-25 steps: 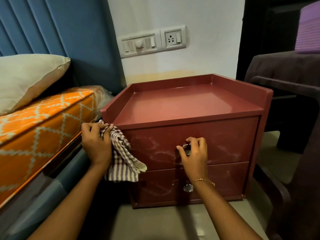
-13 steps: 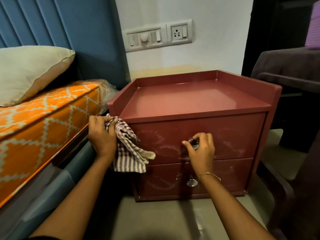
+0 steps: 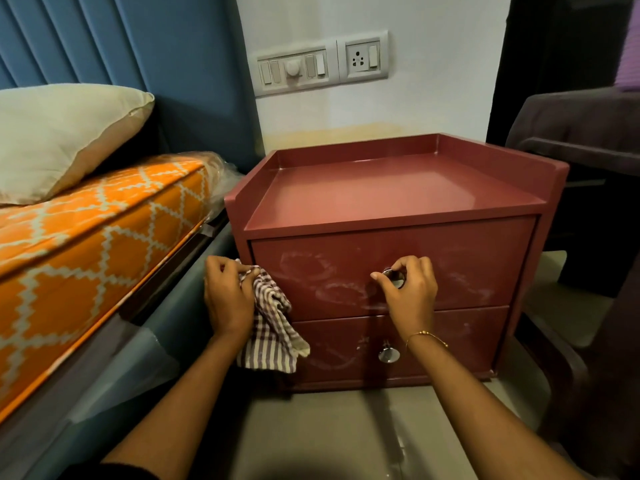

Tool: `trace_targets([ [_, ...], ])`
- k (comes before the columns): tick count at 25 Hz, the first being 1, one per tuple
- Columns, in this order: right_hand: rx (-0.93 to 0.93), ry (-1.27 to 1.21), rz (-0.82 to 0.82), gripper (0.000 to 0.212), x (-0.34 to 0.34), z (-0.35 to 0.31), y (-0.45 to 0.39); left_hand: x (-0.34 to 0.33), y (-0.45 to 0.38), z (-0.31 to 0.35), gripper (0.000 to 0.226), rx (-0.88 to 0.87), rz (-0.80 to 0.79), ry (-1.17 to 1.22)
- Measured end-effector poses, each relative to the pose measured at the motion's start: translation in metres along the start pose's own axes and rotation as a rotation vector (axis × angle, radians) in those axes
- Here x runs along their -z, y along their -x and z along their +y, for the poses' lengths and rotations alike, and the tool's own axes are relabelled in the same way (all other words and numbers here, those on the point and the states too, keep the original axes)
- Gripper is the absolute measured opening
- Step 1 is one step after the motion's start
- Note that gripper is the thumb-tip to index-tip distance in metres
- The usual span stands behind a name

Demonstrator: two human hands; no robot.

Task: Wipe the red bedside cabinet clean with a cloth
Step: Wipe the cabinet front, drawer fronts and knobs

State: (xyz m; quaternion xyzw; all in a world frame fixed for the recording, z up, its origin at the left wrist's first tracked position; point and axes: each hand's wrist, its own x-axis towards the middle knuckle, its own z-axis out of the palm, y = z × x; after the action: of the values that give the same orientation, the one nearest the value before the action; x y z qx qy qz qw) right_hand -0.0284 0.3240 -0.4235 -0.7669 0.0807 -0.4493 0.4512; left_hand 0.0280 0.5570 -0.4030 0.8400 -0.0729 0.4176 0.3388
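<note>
The red bedside cabinet (image 3: 391, 188) stands on the floor against the white wall, with two drawers whose fronts carry whitish smears. My left hand (image 3: 227, 297) grips a brown-and-white checked cloth (image 3: 272, 327) at the cabinet's front left edge, level with the upper drawer; the cloth hangs down over the lower drawer's left end. My right hand (image 3: 408, 292) has its fingers curled round the metal knob of the upper drawer (image 3: 394, 277). The lower drawer's round knob (image 3: 388, 354) is free.
A bed with an orange patterned mattress (image 3: 104, 230) and a cream pillow (image 3: 59, 136) sits close on the left. A dark chair (image 3: 588, 143) stands at the right. A switch and socket panel (image 3: 322, 65) is on the wall above. Grey floor (image 3: 346, 427) lies in front.
My left hand has slid the cloth downward along the cabinet's front left edge, from near the top corner to the upper drawer's level. My right hand has stayed on the upper knob.
</note>
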Motion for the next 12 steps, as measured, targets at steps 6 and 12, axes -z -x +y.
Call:
trace_targets([
  [6,0.014,-0.003,0.057,0.027,-0.004,0.007,0.002,-0.016,0.030,-0.018,0.012,0.091,-0.168,-0.108],
  [12,0.002,-0.020,0.021,0.031,-0.002,0.003,0.002,-0.007,0.029,-0.018,0.010,-0.060,-0.190,-0.163],
])
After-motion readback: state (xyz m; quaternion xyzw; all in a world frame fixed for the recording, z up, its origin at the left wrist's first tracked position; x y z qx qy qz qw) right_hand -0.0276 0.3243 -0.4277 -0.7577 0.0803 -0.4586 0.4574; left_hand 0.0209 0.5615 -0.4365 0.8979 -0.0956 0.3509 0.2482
